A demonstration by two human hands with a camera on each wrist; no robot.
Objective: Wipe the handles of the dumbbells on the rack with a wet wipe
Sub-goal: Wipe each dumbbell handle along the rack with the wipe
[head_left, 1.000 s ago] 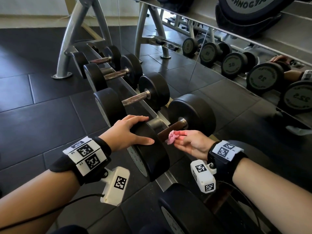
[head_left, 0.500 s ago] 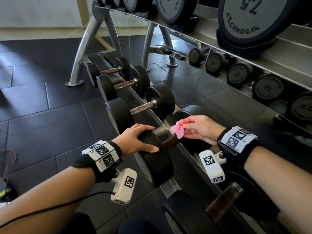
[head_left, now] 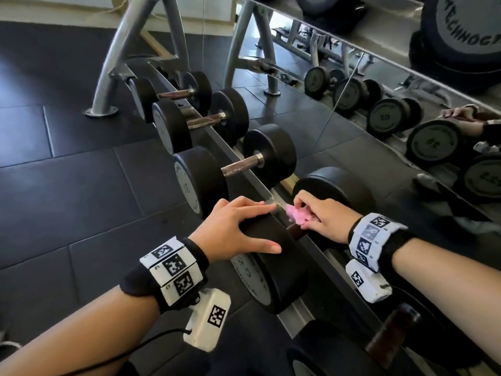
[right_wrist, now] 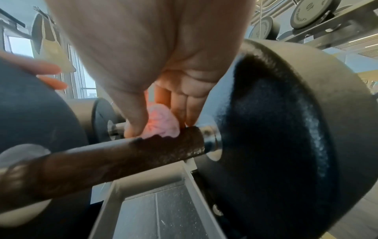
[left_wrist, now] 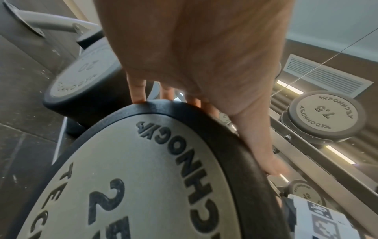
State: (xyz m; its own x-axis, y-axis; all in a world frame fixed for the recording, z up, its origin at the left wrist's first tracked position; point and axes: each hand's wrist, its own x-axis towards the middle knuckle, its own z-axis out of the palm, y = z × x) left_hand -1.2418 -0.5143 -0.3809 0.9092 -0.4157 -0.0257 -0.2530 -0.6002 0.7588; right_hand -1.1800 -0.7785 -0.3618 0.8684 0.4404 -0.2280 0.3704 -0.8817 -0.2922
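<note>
Right wrist view shows your right hand pinching the pink wipe on the handle, left hand flat on the dumbbell head; next rub along it

On the grey end plate of the dumbbell under my left hand I read the raised word "TECHNOGYM" along the rim, twice, and the big number "25"; its lower part is cut by the frame. The next dumbbell on the rack carries "TECHNOGYM" and "20". A smaller dumbbell on the upper shelf shows "TECHNOGYM" twice and "7.5". From my head view, a large plate at the top right shows "TECHNOG", the rest is cut off. In the mirror one plate shows a reversed number, but I cannot read it surely. My wristbands carry only black-and-white square code markers.
</note>
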